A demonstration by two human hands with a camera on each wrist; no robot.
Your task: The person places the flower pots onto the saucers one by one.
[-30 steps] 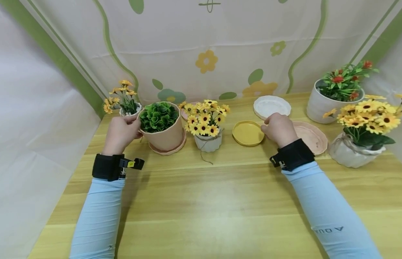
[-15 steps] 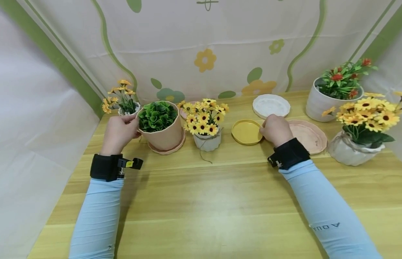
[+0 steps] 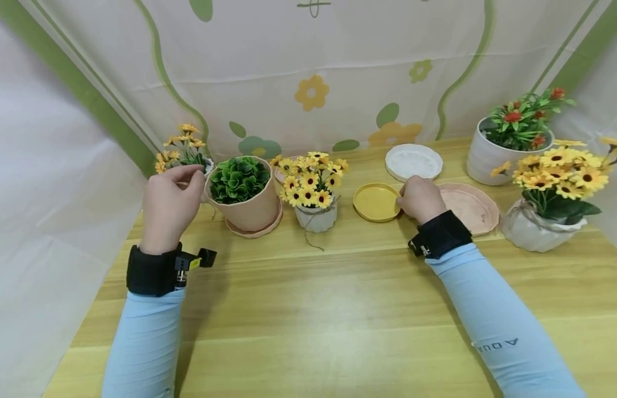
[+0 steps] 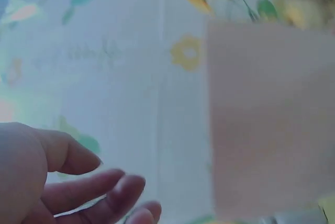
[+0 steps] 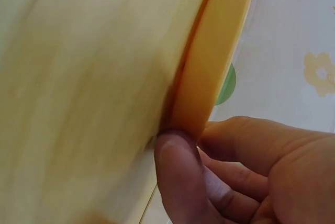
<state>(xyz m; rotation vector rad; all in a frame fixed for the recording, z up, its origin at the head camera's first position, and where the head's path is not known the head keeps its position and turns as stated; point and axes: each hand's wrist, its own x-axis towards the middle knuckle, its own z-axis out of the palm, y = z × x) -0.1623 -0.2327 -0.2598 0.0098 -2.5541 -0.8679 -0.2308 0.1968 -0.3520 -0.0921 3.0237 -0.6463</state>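
Note:
My left hand (image 3: 169, 207) is just left of a peach flower pot (image 3: 251, 210) with a green leafy plant (image 3: 240, 180). In the left wrist view a gap shows between the loosely bent fingers (image 4: 73, 153) and the blurred pot wall (image 4: 272, 119); the hand holds nothing. The pot stands on a pink scalloped saucer (image 3: 256, 233). My right hand (image 3: 422, 198) pinches the right edge of a round yellow saucer (image 3: 376, 202), which lies on the table. In the right wrist view the thumb (image 5: 180, 169) presses the side wall of the yellow saucer (image 5: 209, 56), with the forefinger at the rim.
A small white pot with yellow daisies (image 3: 315, 218) stands between the hands. A white saucer (image 3: 414, 161) and a pink plate (image 3: 469, 207) lie near the right hand. Farther right are two white flower pots (image 3: 507, 160). Behind the left hand are orange flowers (image 3: 186, 145).
My left hand has let go of the peach pot's rim and drawn back to the left and slightly nearer. The right hand keeps its pinch on the yellow saucer.

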